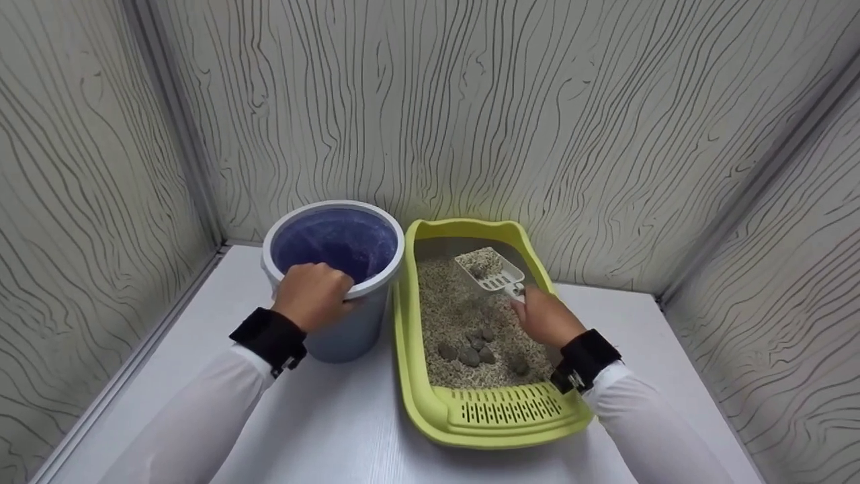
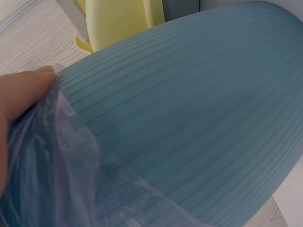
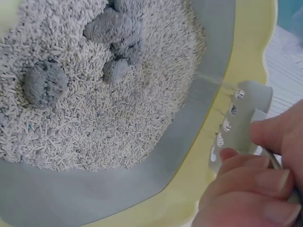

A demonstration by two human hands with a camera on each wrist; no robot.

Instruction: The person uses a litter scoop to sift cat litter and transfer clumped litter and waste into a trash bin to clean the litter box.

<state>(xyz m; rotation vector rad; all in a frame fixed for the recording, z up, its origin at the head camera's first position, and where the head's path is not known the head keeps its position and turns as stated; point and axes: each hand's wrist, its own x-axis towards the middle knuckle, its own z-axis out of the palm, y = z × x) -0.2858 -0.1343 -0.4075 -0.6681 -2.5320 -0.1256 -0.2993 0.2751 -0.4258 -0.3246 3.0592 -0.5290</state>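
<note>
My right hand (image 1: 547, 319) grips the handle of a white slotted litter scoop (image 1: 502, 281), held over the yellow-green litter box (image 1: 411, 349). Pale litter and a darker clump lie in the scoop. Fine grains fall through its slots in the right wrist view, where curled fingers (image 3: 244, 184) wrap the handle. My left hand (image 1: 310, 294) holds the near rim of a blue-grey trash bin (image 1: 342, 333). A thin translucent bag (image 2: 71, 137) lines the bin and hangs over its outside under my thumb (image 2: 28, 87).
Several grey clumps (image 1: 470, 355) lie on the litter towards the box's slotted front ledge (image 1: 504, 407). Bin and box stand side by side on a white table (image 1: 316, 423). Wood-patterned panels (image 1: 430, 121) enclose the back and sides.
</note>
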